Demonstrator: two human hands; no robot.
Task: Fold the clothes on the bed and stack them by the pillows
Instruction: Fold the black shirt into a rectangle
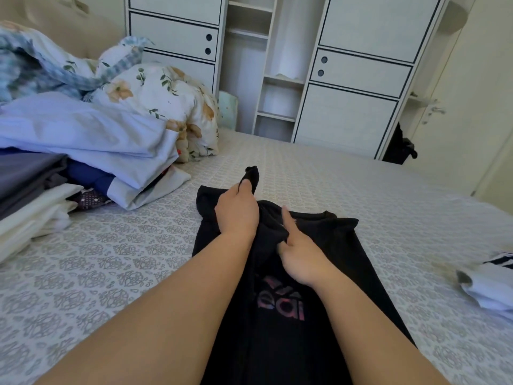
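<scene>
Left hand (237,211) pinching a black sleeve tip (253,176) between thumb and fingers, lifted just clear of the bed (347,187) at the far left corner of the garment. Right hand (295,252) pressed onto the chest of the black T-shirt (327,273), thumb raised, fingers apparently gathered into a fold of cloth, though the dark fabric hides the exact grip. Shirt lying lengthwise, long axis running straight away from the body, collar at the far end, printed logo (280,300) face up between the forearms. Sleeve on the left side, nearer the left hand; likely next move a fold inward across the right hand's line. Finished stack of folded clothes (41,190) well to the left, beside the floral pillows (166,98). White garment (488,282) waiting at the right edge.
</scene>
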